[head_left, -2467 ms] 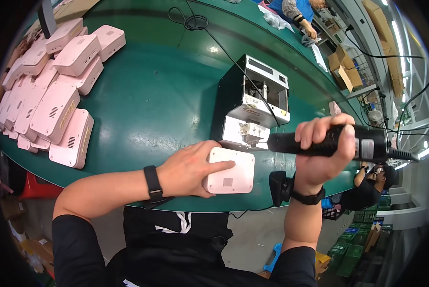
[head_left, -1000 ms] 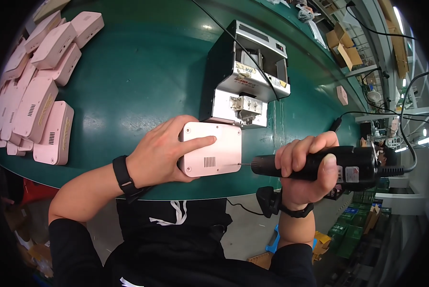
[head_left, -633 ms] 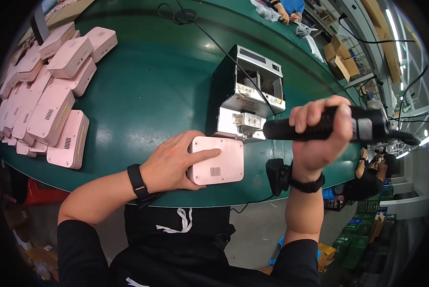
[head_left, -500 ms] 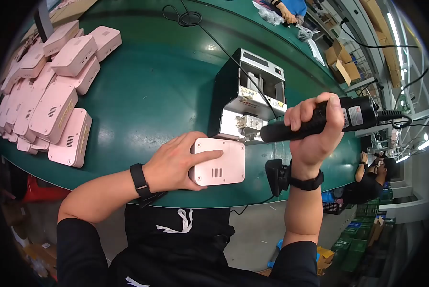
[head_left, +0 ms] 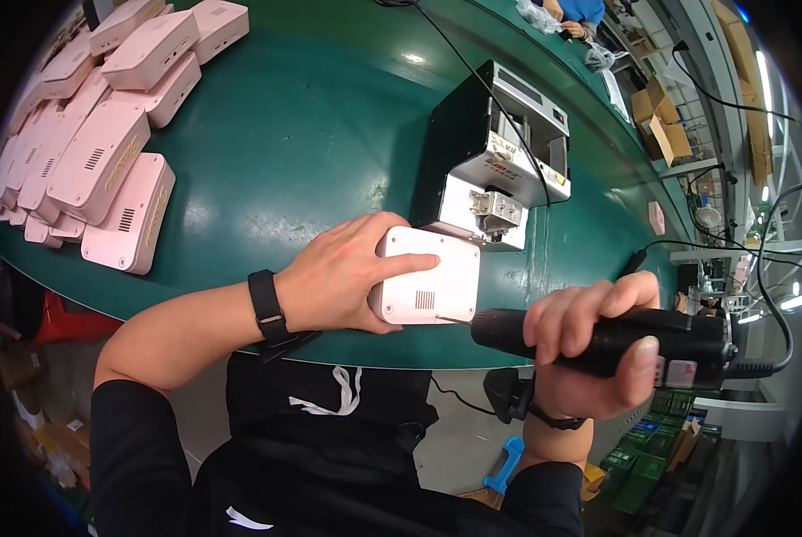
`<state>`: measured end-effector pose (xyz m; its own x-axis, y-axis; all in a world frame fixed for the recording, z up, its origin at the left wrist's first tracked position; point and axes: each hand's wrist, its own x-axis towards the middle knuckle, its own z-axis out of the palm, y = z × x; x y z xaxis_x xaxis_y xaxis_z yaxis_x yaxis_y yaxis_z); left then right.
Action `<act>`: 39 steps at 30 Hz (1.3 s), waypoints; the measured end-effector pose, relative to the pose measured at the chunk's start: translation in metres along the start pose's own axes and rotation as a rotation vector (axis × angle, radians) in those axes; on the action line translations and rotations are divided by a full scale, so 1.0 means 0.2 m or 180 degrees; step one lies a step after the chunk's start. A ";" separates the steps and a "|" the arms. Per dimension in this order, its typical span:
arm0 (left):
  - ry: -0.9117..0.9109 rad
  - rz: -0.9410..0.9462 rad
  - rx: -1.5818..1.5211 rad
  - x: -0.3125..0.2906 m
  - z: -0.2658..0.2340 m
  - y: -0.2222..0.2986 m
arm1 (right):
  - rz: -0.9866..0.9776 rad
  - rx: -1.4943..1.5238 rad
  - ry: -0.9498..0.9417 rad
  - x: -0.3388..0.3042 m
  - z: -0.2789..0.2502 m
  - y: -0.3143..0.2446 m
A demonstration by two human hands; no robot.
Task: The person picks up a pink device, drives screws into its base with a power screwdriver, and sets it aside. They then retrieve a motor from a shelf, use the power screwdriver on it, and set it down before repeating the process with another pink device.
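The pink vented case (head_left: 452, 279) lies on the workbench (head_left: 267, 188), long axis left-right — the left hand (head_left: 334, 273), nearer, grasps its left end; the right hand (head_left: 584, 387) clenches an electric screwdriver (head_left: 687, 342), bit (head_left: 456, 319) at the case's near edge.

Having left the silver-and-black machine (head_left: 499, 166), your right hand (head_left: 593, 349) is now holding the black power screwdriver (head_left: 508, 333) lower, by the pink box (head_left: 432, 277); its bit (head_left: 455, 319) is reaching mid near edge, not the right corner as before.
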<state>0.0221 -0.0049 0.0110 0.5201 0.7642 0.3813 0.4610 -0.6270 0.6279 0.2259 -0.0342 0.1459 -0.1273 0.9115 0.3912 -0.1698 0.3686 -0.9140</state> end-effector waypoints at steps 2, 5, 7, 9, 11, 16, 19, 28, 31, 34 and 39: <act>0.0061 0.0002 -0.0096 -0.01 0.01 0.01 | 0.0031 0.0018 -0.0020 -0.02 0.00 0.04; 0.0124 -0.0020 -0.0139 -0.02 0.02 0.01 | 0.0069 0.0040 -0.0048 -0.03 0.00 0.07; 0.0179 -0.0011 -0.0136 -0.02 0.03 0.00 | 0.0099 0.0078 0.0015 -0.03 0.00 0.07; 0.0197 0.0005 -0.0141 -0.01 0.03 0.00 | 0.0106 0.0093 0.0047 -0.03 -0.01 0.07; 0.0232 0.0034 -0.0139 -0.01 0.02 0.00 | 0.0141 0.0092 0.0062 -0.03 -0.01 0.08; 0.0180 0.0056 -0.0084 -0.01 0.01 0.00 | 0.0160 -0.0066 -0.0230 0.02 -0.01 0.05; 0.0093 0.0047 -0.0042 -0.01 0.00 0.01 | -0.0392 0.0219 0.0069 0.14 -0.05 0.01; 0.0106 0.0039 -0.0035 -0.01 0.00 0.01 | -0.0237 -0.0086 0.0554 0.37 -0.15 0.12; 0.0044 0.0051 -0.0126 -0.02 0.00 -0.01 | 0.0017 0.0073 0.0288 0.29 -0.12 0.11; 0.0095 0.0042 -0.0019 -0.02 0.00 -0.02 | 0.0044 0.0504 0.0025 0.16 0.03 0.02; 0.0086 0.0029 -0.0178 -0.01 0.01 -0.02 | 0.0105 0.0413 -0.0451 0.05 0.11 -0.09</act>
<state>0.0209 -0.0049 0.0056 0.5041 0.7628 0.4049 0.4151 -0.6252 0.6609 0.2061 -0.0362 0.1691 -0.2697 0.8844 0.3809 -0.2866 0.3039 -0.9086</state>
